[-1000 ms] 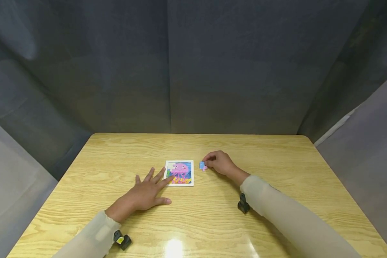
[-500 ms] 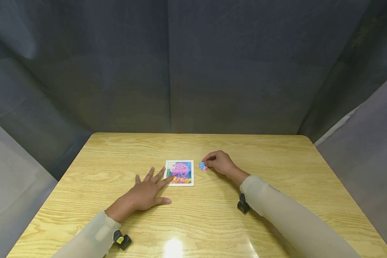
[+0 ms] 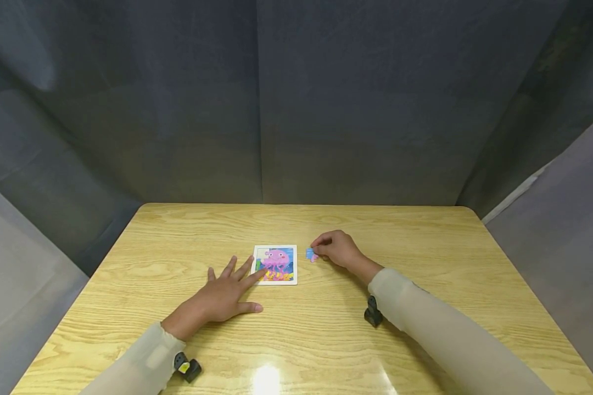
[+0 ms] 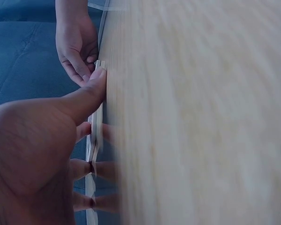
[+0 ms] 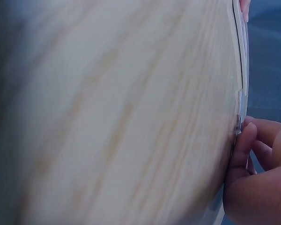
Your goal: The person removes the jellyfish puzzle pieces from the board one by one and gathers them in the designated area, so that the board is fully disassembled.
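A square jigsaw puzzle (image 3: 279, 263) with a white border lies flat mid-table, showing a pink jellyfish over blue sea. Its upper left corner is a bare pale patch. My left hand (image 3: 222, 296) is spread flat, fingertips resting on the puzzle's left side and thumb on the wood below it. Right of the puzzle, my right hand (image 3: 341, 249) pinches a small blue and pink puzzle piece (image 3: 309, 253) between thumb and fingers, at the table surface. In the right wrist view the thumb and fingertips of the right hand (image 5: 257, 164) meet at the piece's thin edge.
The wood-grain table (image 3: 296, 340) has rounded far corners. Dark cloth (image 3: 262, 109) hangs behind it, and paler cloth stands at both sides. Black wrist cameras sit on both sleeves.
The puzzle piece under the right hand's fingers has shifted very slightly, at most. The left hand and the puzzle have stayed where they were.
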The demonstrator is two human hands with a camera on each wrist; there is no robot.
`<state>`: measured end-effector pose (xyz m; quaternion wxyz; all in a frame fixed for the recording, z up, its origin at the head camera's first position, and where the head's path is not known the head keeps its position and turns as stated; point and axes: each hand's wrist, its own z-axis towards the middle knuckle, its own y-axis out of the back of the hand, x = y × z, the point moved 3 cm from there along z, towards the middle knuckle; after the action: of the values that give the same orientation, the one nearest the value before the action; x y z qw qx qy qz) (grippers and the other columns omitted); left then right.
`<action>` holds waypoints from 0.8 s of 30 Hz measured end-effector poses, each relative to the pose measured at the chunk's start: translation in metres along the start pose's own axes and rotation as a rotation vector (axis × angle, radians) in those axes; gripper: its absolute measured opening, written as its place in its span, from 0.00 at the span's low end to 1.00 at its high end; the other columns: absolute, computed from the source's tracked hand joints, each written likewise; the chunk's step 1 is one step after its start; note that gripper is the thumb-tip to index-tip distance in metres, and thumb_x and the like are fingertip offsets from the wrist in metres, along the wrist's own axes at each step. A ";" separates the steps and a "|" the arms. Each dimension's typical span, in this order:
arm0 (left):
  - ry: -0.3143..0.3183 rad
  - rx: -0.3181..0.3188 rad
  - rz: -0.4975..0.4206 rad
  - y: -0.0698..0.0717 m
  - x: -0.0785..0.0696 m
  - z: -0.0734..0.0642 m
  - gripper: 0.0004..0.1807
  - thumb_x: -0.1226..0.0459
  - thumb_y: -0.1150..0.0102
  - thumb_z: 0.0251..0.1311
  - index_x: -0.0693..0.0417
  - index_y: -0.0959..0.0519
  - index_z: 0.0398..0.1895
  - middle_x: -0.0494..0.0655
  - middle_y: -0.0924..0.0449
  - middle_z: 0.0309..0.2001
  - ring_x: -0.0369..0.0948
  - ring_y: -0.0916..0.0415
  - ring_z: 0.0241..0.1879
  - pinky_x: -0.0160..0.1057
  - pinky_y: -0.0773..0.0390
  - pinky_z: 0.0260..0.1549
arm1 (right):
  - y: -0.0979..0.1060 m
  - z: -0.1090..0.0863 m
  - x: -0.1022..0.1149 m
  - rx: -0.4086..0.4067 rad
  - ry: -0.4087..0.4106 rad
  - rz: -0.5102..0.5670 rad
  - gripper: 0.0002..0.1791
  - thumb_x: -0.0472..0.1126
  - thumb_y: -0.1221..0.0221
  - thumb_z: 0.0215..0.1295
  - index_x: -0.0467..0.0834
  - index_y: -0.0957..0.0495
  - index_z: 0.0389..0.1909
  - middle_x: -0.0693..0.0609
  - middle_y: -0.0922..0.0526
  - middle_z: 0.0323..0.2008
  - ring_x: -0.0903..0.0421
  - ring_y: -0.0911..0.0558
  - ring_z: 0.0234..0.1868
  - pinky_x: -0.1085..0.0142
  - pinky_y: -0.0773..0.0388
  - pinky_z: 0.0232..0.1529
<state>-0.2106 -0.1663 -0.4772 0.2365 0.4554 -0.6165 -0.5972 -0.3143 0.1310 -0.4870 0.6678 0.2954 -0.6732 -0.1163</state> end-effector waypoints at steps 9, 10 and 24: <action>0.002 0.006 -0.005 0.000 0.000 0.000 0.46 0.33 0.47 0.66 0.34 0.47 0.84 0.53 0.61 0.84 0.67 0.65 0.80 0.86 0.57 0.60 | 0.001 0.003 0.000 0.011 -0.033 0.049 0.07 0.36 0.35 0.71 0.39 0.12 0.44 0.47 0.14 0.32 0.56 0.23 0.28 0.67 0.24 0.31; 0.002 0.005 -0.004 0.000 0.000 0.000 0.46 0.33 0.47 0.66 0.34 0.47 0.84 0.53 0.61 0.84 0.67 0.65 0.80 0.86 0.57 0.60 | 0.001 0.003 0.000 0.016 -0.035 0.053 0.07 0.36 0.35 0.71 0.38 0.12 0.44 0.47 0.14 0.33 0.56 0.23 0.28 0.67 0.24 0.31; 0.001 -0.005 -0.007 -0.001 0.000 0.000 0.46 0.34 0.45 0.66 0.34 0.47 0.83 0.53 0.61 0.84 0.67 0.65 0.80 0.87 0.58 0.60 | -0.001 0.004 0.013 0.034 -0.040 0.067 0.09 0.36 0.35 0.71 0.37 0.12 0.46 0.46 0.12 0.42 0.56 0.22 0.31 0.66 0.22 0.33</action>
<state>-0.2108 -0.1659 -0.4778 0.2361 0.4573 -0.6133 -0.5992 -0.3170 0.1219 -0.4772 0.6528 0.2816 -0.6977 -0.0885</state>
